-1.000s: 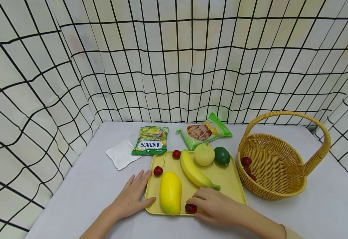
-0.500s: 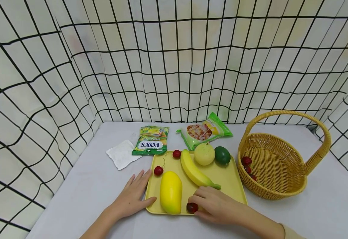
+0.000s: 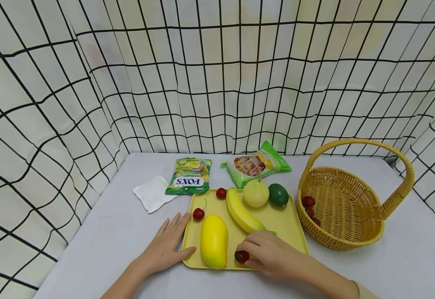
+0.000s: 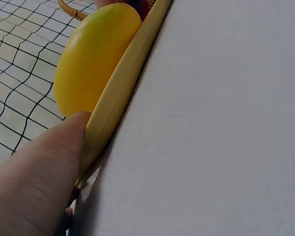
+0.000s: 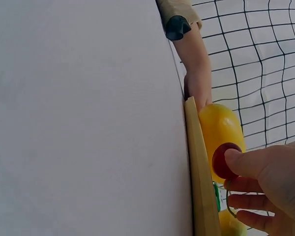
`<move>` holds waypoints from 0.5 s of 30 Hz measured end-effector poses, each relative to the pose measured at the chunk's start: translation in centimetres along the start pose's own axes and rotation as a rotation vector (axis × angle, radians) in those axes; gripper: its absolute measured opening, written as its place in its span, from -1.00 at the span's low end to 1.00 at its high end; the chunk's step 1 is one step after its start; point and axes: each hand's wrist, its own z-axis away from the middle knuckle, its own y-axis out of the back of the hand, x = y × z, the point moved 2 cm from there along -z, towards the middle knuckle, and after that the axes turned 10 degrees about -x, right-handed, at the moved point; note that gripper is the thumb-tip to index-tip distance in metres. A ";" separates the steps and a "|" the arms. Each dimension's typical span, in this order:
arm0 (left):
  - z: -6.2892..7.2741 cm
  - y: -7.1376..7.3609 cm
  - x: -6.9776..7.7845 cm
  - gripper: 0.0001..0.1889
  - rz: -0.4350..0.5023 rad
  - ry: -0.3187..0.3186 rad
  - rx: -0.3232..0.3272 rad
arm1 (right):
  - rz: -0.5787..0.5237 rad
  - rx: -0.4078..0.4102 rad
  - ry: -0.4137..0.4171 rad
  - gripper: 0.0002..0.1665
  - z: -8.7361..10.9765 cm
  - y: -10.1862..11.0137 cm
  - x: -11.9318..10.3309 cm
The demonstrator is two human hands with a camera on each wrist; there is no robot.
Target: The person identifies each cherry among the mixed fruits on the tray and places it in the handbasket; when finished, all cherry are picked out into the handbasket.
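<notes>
A dark red cherry [image 3: 241, 257] is pinched between the thumb and fingers of my right hand [image 3: 273, 255], over the front part of the yellow tray [image 3: 288, 232]. Its green stem shows in the right wrist view, below the cherry [image 5: 225, 161]. My left hand [image 3: 166, 245] lies flat with spread fingers at the tray's left edge, its thumb touching the rim. Between the hands lies a yellow mango [image 3: 214, 241]. Behind my right hand is a banana [image 3: 242, 214], whose tip the fingers partly cover. Two more cherries, one red cherry [image 3: 198, 214] and another cherry [image 3: 221, 193], sit toward the tray's back left.
A wicker basket [image 3: 342, 207] with a tall handle stands right of the tray, with several cherries [image 3: 308, 202] inside. A round pale-yellow fruit [image 3: 256, 193] and a dark green fruit [image 3: 278, 195] lie at the tray's back. Behind are a Fox's candy bag [image 3: 189, 176], another snack bag [image 3: 254, 165] and a white packet [image 3: 153, 194].
My right hand has shifted slightly back and to the right with the cherry in its fingers. The left hand stays at the tray's edge.
</notes>
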 end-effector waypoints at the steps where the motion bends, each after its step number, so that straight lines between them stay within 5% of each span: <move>1: 0.0 0.0 0.0 -0.05 0.001 0.001 -0.001 | 0.000 0.012 -0.002 -0.62 0.0 0.2 0.1; 15: -0.1 -0.1 -0.1 -0.06 -0.005 -0.012 0.007 | 0.091 0.086 -0.025 -0.54 0.5 2.2 0.4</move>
